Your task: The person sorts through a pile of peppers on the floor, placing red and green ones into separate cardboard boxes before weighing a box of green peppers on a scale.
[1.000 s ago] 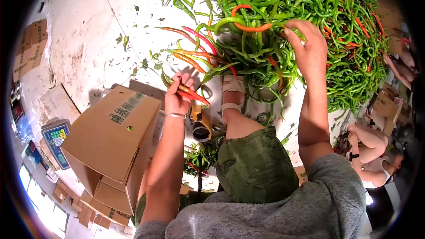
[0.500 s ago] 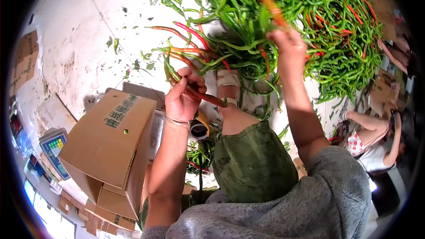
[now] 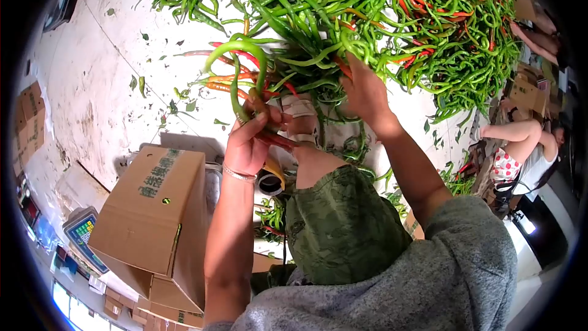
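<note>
Several peppers, among them a curled green pepper (image 3: 262,64) and a dark red one, are held in my left hand (image 3: 250,141), its fingers wrapped round them. My right hand (image 3: 367,95) is over the near edge of the large pile of green and red peppers (image 3: 422,30). A red pepper (image 3: 343,67) shows at its fingertips; the fingers are partly blurred, and whether they grip it is unclear. Beyond my left hand, red and orange peppers (image 3: 229,78) lie on the white floor.
An open cardboard box (image 3: 138,208) stands at the left beside a scale with a keypad (image 3: 86,236). A roll of tape (image 3: 270,181) is near my left wrist. Another person (image 3: 520,147) sits at the far right. Loose leaves (image 3: 173,107) dot the floor.
The curled green pepper has come from the pile into my left hand's bunch. My right hand has moved left and down, and the orange pepper it held is no longer raised.
</note>
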The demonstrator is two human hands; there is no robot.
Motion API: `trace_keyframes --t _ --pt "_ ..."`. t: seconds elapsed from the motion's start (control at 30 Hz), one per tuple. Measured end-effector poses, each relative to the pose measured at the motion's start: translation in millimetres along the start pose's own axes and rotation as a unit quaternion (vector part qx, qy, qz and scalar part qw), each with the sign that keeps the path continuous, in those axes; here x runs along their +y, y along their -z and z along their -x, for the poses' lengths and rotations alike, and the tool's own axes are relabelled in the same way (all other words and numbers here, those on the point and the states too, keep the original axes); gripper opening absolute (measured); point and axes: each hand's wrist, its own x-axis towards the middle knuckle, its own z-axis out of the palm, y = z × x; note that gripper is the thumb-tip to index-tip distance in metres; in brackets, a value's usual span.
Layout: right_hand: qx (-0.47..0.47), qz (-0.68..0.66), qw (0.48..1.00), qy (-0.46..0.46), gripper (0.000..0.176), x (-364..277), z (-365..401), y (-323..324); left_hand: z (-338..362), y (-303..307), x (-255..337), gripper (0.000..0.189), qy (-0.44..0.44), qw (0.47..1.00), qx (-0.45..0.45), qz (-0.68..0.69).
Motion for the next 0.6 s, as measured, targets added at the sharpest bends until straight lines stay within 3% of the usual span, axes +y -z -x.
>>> trace_keyframes --t 0.03,0.07,0.13,0.27,0.33,0.4,0.43,0.47,0.53,0.6 --pt "-0.07 -0.035 0.994 -0.073 0.031 8.7 -3.1 -6.1 -1.5 -7.1 6.3 0.043 0.013 1.0 -0.003 0.015" --pt "-0.091 -0.19 0.968 -0.139 0.031 18.8 -3.5 -5.9 -3.1 -12.6 10.9 0.043 -0.021 0.999 -0.028 0.035" --pt "-0.135 -0.477 0.826 -0.269 0.031 21.0 6.5 9.0 2.1 -20.7 14.1 0.044 -0.078 0.991 -0.069 0.08" --pt "-0.088 -0.641 0.722 -0.244 0.034 -1.7 33.9 57.5 -6.6 -15.7 19.2 0.057 0.0 0.998 -0.021 -0.066" --pt "-0.093 -0.688 0.691 -0.2 0.038 1.5 45.7 58.7 -5.5 -39.1 19.8 0.059 -0.044 0.993 -0.09 -0.06" --pt "-0.119 -0.73 0.653 -0.16 0.041 7.5 56.5 46.6 -12.0 -49.9 14.4 0.058 0.024 0.997 -0.027 -0.067" --pt "-0.124 -0.724 0.654 -0.183 0.044 -0.2 58.0 48.1 -21.6 -34.8 4.4 0.049 0.057 0.997 -0.01 -0.045" --pt "-0.135 -0.746 0.633 -0.159 0.045 -2.4 59.2 42.6 -25.9 -25.0 -7.6 0.042 0.044 0.999 0.003 0.023" --pt "-0.146 -0.763 0.616 -0.13 0.044 -14.2 59.2 39.3 -24.8 -25.9 -12.3 0.039 0.044 0.998 0.031 0.034" --pt "-0.215 -0.674 0.691 -0.147 0.042 -23.9 59.9 43.1 -23.2 -20.5 -12.4 0.042 0.096 0.992 0.002 0.077"
